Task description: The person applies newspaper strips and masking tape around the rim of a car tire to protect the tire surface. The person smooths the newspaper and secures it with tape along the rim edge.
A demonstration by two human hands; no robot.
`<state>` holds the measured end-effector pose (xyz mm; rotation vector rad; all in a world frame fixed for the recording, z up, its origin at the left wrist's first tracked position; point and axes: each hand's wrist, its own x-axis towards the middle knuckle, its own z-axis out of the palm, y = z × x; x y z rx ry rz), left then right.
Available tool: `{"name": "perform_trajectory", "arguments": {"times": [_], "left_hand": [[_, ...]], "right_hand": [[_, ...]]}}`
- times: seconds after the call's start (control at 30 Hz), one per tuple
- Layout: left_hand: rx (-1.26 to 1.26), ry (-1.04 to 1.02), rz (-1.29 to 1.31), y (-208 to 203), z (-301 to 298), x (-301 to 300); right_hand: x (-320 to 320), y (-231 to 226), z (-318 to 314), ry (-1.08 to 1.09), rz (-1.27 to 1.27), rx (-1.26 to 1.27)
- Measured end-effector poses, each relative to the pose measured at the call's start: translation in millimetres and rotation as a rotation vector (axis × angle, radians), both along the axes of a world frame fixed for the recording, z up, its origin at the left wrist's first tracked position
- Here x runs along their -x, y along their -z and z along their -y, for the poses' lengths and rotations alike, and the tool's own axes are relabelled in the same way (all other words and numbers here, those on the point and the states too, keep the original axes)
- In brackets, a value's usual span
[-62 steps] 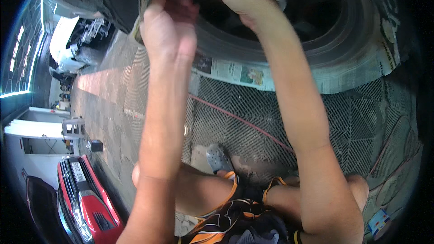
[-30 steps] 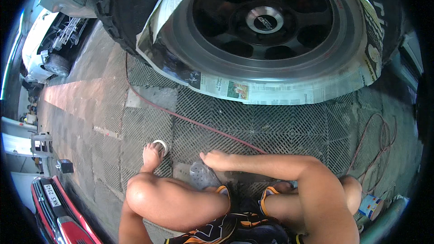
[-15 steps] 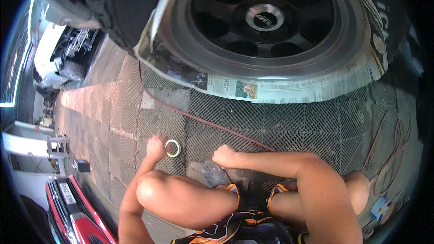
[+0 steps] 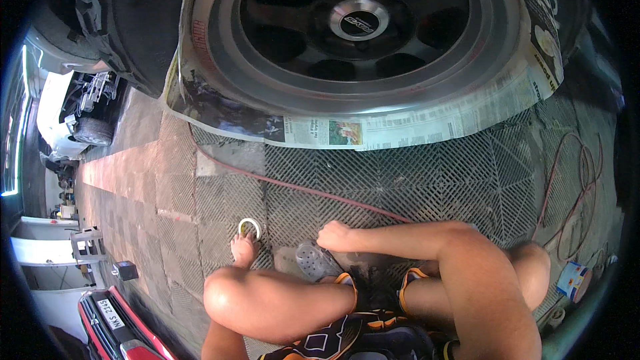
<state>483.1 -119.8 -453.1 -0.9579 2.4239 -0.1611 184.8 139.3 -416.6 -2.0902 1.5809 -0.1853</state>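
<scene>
Low over the floor at left, my left hand (image 4: 244, 251) holds a pale roll of masking tape (image 4: 241, 225) by its near side, fingertips in the ring. My right hand (image 4: 335, 236) is a closed fist just beyond a grey perforated clog (image 4: 312, 262) on my foot; whatever it may hold is hidden. In front of both hands stands a wheel with a grey outer rim (image 4: 373, 99) and black spokes. Sheets of newspaper (image 4: 427, 132) are tucked round the rim, covering part of the black tyre (image 4: 133, 0).
A thin red hose (image 4: 300, 190) crosses the ribbed floor tiles (image 4: 460, 187) between my hands and the wheel. More hose (image 4: 579, 190) lies looped at right, near a blue-and-white can (image 4: 573, 281). At left are a red car front (image 4: 137, 323), a small dark box (image 4: 125, 270) and a white vehicle (image 4: 57, 117).
My left hand has dropped nearer my knee and turned, so the tape roll is now beyond its fingertips instead of at its right. My right fist stays almost in place. The view has shifted slightly.
</scene>
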Motion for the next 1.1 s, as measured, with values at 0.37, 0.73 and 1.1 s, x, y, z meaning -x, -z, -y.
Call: {"name": "perform_trajectory", "arguments": {"times": [0.37, 0.73, 1.1], "left_hand": [[-0.887, -0.469, -0.883, -225.5, 17.6, 123.8], [-0.855, -0.159, -1.370, -343.5, -90.5, 266.8], [-0.935, -0.075, -1.261, -337.0, -104.3, 261.1]], "right_hand": [[58.6, -97.4, 94.4, 0.643, 0.539, 0.578], [107.1, -205.1, 130.6, 0.758, 0.890, 1.230], [138.6, -202.4, 83.0, 0.620, 0.664, 1.276]]}}
